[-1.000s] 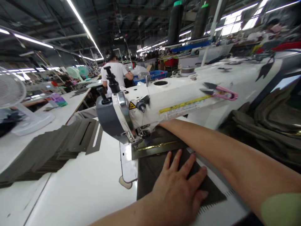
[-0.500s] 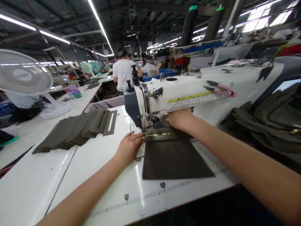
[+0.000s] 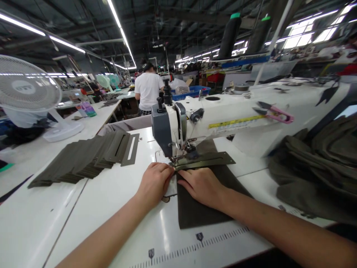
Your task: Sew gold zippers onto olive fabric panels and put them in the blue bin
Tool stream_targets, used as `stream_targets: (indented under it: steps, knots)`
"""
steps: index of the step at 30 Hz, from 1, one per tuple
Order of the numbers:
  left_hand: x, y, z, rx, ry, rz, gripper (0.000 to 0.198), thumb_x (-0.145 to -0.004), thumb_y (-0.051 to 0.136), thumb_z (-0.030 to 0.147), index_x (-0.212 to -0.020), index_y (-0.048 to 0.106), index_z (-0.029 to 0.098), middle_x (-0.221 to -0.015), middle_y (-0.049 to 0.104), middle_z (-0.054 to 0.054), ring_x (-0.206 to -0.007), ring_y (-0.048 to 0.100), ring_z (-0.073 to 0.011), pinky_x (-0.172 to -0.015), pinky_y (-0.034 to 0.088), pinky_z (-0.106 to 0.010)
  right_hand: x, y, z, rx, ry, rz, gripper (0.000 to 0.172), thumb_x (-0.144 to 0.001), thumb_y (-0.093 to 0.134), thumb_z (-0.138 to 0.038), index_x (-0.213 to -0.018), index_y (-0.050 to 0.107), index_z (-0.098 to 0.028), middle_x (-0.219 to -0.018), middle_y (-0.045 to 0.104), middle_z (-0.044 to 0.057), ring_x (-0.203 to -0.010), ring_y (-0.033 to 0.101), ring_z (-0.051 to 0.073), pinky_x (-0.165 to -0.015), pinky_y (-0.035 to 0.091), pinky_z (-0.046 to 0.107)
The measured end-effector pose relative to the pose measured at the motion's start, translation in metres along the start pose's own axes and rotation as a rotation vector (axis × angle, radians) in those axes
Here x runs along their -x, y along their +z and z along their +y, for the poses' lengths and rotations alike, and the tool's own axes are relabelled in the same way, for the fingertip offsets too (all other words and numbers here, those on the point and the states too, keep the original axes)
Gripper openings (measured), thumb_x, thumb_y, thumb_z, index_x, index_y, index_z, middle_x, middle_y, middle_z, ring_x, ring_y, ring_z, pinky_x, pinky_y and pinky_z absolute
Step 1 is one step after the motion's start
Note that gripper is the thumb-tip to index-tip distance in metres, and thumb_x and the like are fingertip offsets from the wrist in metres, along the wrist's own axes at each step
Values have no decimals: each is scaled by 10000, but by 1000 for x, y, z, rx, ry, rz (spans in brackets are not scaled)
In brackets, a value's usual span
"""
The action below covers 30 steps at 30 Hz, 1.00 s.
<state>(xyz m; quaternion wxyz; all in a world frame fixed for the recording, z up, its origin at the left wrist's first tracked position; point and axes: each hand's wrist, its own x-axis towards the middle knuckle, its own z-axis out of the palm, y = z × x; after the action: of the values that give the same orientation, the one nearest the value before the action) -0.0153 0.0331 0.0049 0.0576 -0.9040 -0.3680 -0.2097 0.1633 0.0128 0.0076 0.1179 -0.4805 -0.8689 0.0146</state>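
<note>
A dark olive fabric panel (image 3: 209,216) lies under the needle area of a white sewing machine (image 3: 237,121). Across it runs a slotted olive strip (image 3: 220,159), its left end at the presser foot. My left hand (image 3: 156,182) is closed at that left end, fingertips pinching the edge beside the foot. From the near side, my right hand (image 3: 205,186) rests on the panel, with its fingers closed on the fabric along the strip's lower edge. Both sets of fingertips almost meet below the needle, which is partly hidden by the foot.
Slotted olive pieces (image 3: 89,156) lie fanned out on the table at left. A white fan (image 3: 30,89) stands behind them. Pink-handled snips (image 3: 279,113) rest on the machine arm. Folded olive fabric (image 3: 315,175) is heaped at right. A person (image 3: 149,89) stands farther back.
My right hand has come from under the machine arm to the near side of the strip. The strip and panel now lie more angled, and the slot shows. My left hand stays near the foot.
</note>
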Motion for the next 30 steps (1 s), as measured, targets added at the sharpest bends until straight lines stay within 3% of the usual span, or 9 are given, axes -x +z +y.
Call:
stream_targets:
  steps: [5,9,14,20,30]
  knots:
    - [0,1,8,-109,11,-48,145,-852,474,141,-935,593,144,-861,598,-76,-838,575,-203,-814,431,-381,6,2,1,27,-115,120,219,-882,439,-235,-880,646,-162,-771,656,57,-672,595,191,-610,431,307]
    - [-2,1,11,-173,43,-44,135,-828,488,112,-908,594,132,-839,587,-71,-810,561,-204,-852,420,-396,6,8,3,39,-128,315,262,-851,481,-231,-1028,615,-93,-1040,623,131,-983,539,260,-870,408,409]
    - [-4,1,12,-175,36,-65,151,-836,476,130,-930,594,134,-856,583,-79,-829,560,-213,-830,431,-395,5,20,8,-39,-93,231,415,-837,469,-237,-1182,517,-11,-1238,517,174,-1160,445,266,-1001,334,418]
    - [-8,1,14,-174,-1,-111,141,-829,477,129,-894,602,128,-828,589,-86,-812,567,-222,-790,444,-395,3,20,12,-98,-93,197,393,-831,460,-221,-1170,533,-35,-1248,505,186,-1164,448,272,-990,340,450]
    - [-9,10,4,-149,-10,-16,122,-831,482,112,-781,592,130,-796,612,-74,-770,585,-204,-764,455,-368,-4,21,16,-104,-104,179,359,-824,470,-206,-1134,547,-42,-1189,547,175,-1122,474,275,-938,391,435]
